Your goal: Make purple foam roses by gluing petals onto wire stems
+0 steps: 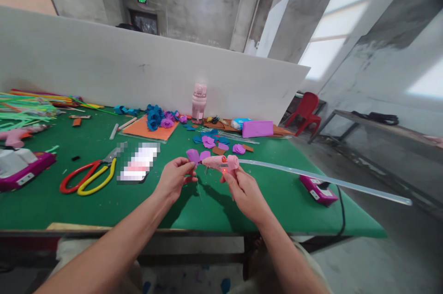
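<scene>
My right hand (244,189) is closed around the grip of a pink hot glue gun (221,163), its nozzle pointing left and a small red light lit on its body. A long clear glue stick (325,180) juts out of the gun's back, far to the right past the table edge. My left hand (175,177) pinches a purple petal piece (194,155) on a thin stem, held right at the gun's nozzle. Both hands hover above the green table (104,206) near its front edge.
Red and yellow scissors (88,175) lie to the left. Purple and blue cut petals (214,141), an orange sheet (148,129) with blue and purple flowers, a pink bottle (199,102) and a purple block (258,129) sit behind. A magenta power strip (318,190) lies right, green sticks (24,109) far left.
</scene>
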Tool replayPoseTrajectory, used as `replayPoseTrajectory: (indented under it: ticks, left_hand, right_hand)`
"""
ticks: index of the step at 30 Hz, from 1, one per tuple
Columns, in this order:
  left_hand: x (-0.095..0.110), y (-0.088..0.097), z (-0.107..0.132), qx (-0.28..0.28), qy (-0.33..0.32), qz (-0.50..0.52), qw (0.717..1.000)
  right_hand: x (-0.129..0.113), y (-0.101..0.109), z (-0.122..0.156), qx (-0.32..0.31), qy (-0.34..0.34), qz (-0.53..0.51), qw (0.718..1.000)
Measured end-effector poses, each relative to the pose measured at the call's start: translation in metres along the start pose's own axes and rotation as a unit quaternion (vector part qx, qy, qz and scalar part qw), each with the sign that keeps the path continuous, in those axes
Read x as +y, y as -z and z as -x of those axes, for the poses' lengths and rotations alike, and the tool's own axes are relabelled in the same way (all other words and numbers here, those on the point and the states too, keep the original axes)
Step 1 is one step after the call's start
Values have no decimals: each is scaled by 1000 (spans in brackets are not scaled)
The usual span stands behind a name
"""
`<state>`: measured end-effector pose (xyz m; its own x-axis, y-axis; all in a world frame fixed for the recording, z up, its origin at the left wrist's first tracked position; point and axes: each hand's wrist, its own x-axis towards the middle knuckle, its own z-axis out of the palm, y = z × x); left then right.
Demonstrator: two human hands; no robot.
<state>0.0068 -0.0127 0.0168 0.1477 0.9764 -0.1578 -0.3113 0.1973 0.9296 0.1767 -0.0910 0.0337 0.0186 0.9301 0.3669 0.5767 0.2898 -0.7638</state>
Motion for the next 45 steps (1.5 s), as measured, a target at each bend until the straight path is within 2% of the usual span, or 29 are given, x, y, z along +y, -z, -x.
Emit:
replayPoseTrajectory:
  ticks: [21,45]
  left_hand:
    - [-1,0,0,-6,1,-10,1000]
    - [-2,0,-1,-8,1,-15,1000]
  right_hand:
    - [0,1,0,-9,14,81,997]
    - [-2,1,0,0,30,103,994]
